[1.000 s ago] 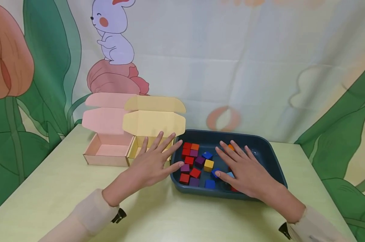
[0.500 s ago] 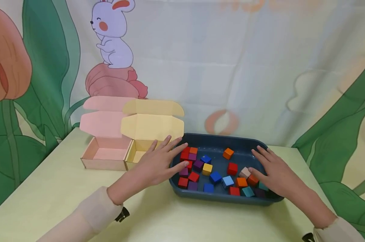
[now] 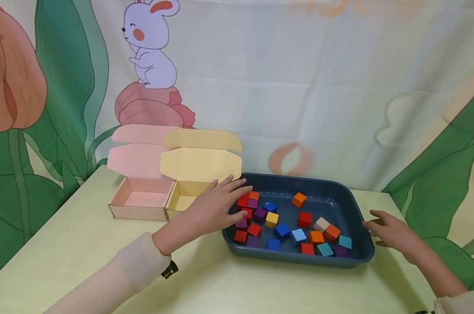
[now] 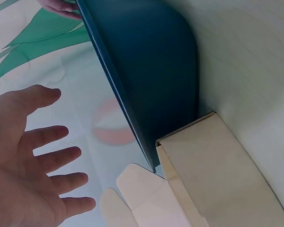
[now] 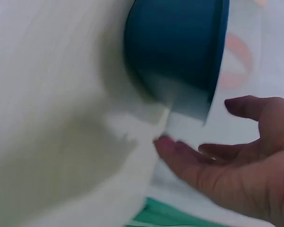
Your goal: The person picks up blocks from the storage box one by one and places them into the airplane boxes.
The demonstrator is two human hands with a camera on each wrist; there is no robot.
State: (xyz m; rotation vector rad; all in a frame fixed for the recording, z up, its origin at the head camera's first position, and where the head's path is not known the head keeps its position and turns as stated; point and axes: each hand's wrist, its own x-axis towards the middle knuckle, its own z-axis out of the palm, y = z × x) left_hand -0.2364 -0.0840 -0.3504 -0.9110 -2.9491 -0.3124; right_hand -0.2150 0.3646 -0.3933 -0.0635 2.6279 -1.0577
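A dark blue tray (image 3: 295,258) stands on the table, with loose coloured cubes spread across its floor. My left hand (image 3: 209,207) is over the tray's left end and the yellow box (image 3: 201,163), fingers spread. In the left wrist view this hand (image 4: 31,161) has straight fingers and holds nothing. My right hand (image 3: 393,233) is at the tray's right rim, fingers slightly bent. The right wrist view shows a gap between the thumb and fingers of this hand (image 5: 241,165), close beside the tray wall (image 5: 175,47).
A pink box (image 3: 138,213) with its lid up stands left of the yellow box, which is open too. The cubes include a yellow cube (image 3: 271,220), a light blue cube (image 3: 298,236) and a pale pink cube (image 3: 321,224). A printed curtain (image 3: 339,96) hangs behind the table.
My right hand has moved rightward from above the cubes to the tray's right rim, uncovering the cubes there. My left hand has shifted slightly right, still spread.
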